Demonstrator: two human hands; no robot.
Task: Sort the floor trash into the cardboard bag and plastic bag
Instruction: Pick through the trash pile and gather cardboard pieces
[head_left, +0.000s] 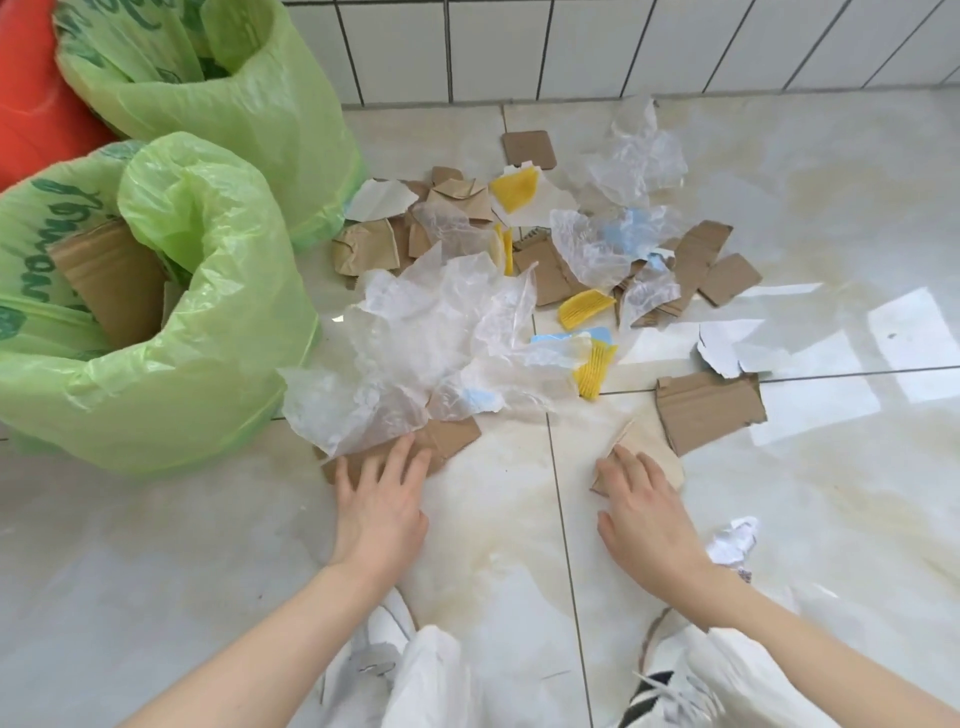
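At the far left of the tiled floor (156, 545) we see two green bags standing side by side against an orange-red object (26, 93). The nearer green bag (197, 374) has brown cardboard (111, 280) inside its open mouth; the farther green bag (260, 104) stands behind it, and we cannot make out what it holds.

Just right of the nearer bag, our left hand (379, 504) rests flat on a brown cardboard piece (447, 441) lying on the floor, fingers straight and spread, so its grip closes on nothing. A large sheet of crumpled clear plastic (415, 343) overlaps the far edge of that cardboard.

Beyond it, toward the white tiled wall (623, 47), the trash pile (571, 249) spreads across the floor: torn brown cardboard scraps, more clear plastic film, yellow ribbed pieces (514, 189), pale blue bits and white torn paper (727, 345), all mixed and overlapping.

Further right, our right hand (644, 514) lies on a pale beige cardboard scrap (660, 457), fingers loosely extended over it; we cannot tell whether the thumb hooks under its edge. Touching the far side of that scrap lies a larger corrugated cardboard piece (709, 408). A crumpled white paper wad (735, 540) sits just beside our right wrist.
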